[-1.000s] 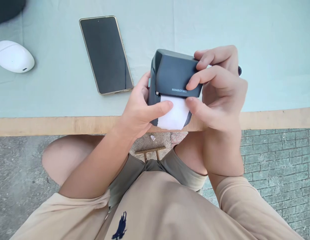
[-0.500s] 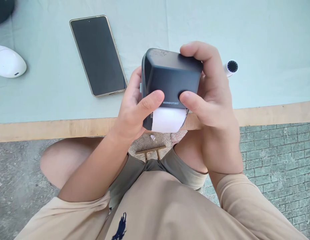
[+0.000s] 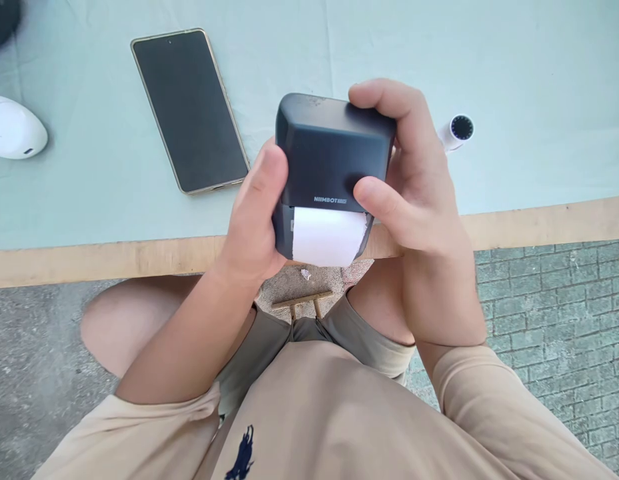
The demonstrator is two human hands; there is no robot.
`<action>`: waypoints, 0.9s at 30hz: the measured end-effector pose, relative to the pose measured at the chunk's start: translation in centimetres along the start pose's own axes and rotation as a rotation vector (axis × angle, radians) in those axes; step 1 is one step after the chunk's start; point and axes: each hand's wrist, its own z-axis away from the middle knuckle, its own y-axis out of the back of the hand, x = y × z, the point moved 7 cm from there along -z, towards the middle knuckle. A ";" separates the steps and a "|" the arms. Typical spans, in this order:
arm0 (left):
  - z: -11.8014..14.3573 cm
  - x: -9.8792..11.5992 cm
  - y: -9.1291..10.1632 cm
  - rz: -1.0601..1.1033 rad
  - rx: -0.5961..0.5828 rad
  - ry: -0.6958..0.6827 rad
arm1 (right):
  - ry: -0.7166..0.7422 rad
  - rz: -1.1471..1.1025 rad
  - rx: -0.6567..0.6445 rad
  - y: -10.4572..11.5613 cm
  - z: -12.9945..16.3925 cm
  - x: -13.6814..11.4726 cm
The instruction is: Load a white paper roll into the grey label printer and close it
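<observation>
A dark label printer [image 3: 334,157] marked NIIMBOT is held up between both hands, over the near edge of the table. White label paper [image 3: 326,237] sticks out of its slot on the side toward me. My left hand [image 3: 256,213] grips the left side of the printer, its thumb lying along that edge. With the thumb on the front and the index finger over the far top corner, my right hand [image 3: 419,167] grips the right side. The other fingers of both hands are largely hidden behind the printer.
A smartphone [image 3: 192,113] with a dark screen lies left of the printer on the pale cloth. Further left are a white rounded device [image 3: 14,127] and a dark object [image 3: 2,23]. A small white cylinder [image 3: 459,130] with a black end is right of my hand. The wooden table edge [image 3: 549,223] runs across.
My left thumb has moved from the printer's front face to its left edge. The printer has turned slightly and shifted a little left; both hands still hold it.
</observation>
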 end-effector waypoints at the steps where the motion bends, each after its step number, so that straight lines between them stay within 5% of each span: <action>1: -0.1 0.1 0.1 0.007 -0.005 -0.006 | 0.019 0.003 0.030 0.2 0.0 -0.1; 4: -0.1 0.1 0.6 -0.009 0.010 -0.039 | 0.058 -0.043 0.080 0.6 0.1 -0.4; 15: -0.1 0.0 1.6 -0.052 0.052 -0.008 | 0.157 0.016 -0.054 0.5 0.1 -1.4; 17: -0.2 0.2 1.1 -0.014 0.014 -0.017 | 0.156 0.030 0.024 1.0 0.1 -1.7; 23: 0.1 -0.1 0.4 -0.019 -0.043 -0.011 | 0.065 0.186 0.582 3.5 0.4 -4.0; 27: 0.1 -0.3 0.6 -0.050 -0.040 -0.004 | 0.108 0.047 0.682 3.4 0.2 -4.8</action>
